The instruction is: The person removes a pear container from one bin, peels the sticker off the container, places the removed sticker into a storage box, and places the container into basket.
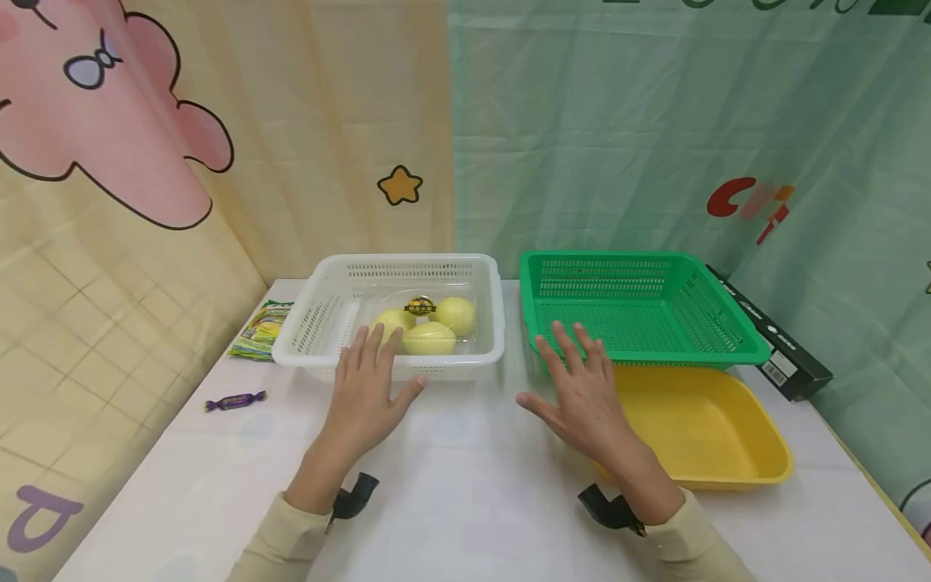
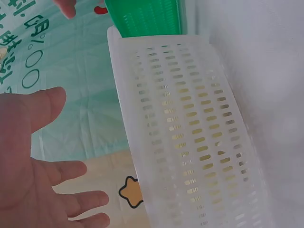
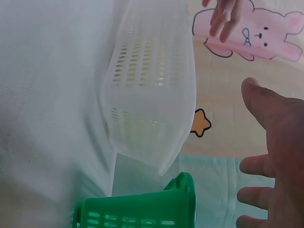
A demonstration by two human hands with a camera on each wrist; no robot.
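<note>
My left hand (image 1: 368, 396) is held out with spread, straight fingers, just in front of a white slotted basket (image 1: 300, 343). In that basket is a clear plastic pack with three pale yellow round fruits (image 1: 455, 316) and a dark and gold label (image 1: 419, 305). Fingers likewise spread, my right hand (image 1: 585, 402) is in front of the green basket (image 1: 647, 356) and beside a yellow tray (image 1: 716, 481). Neither hand holds anything. In the left wrist view the white basket (image 2: 228, 156) is apart from the fingers; the right wrist view shows the green basket's side (image 3: 142, 209).
To the left lie a purple wrapped candy (image 1: 235, 402) and a green and yellow packet (image 1: 262, 331). A long black box (image 1: 781, 356) lies to the right of the green basket. Printed curtains (image 1: 349, 162) stand behind the white table (image 1: 465, 485).
</note>
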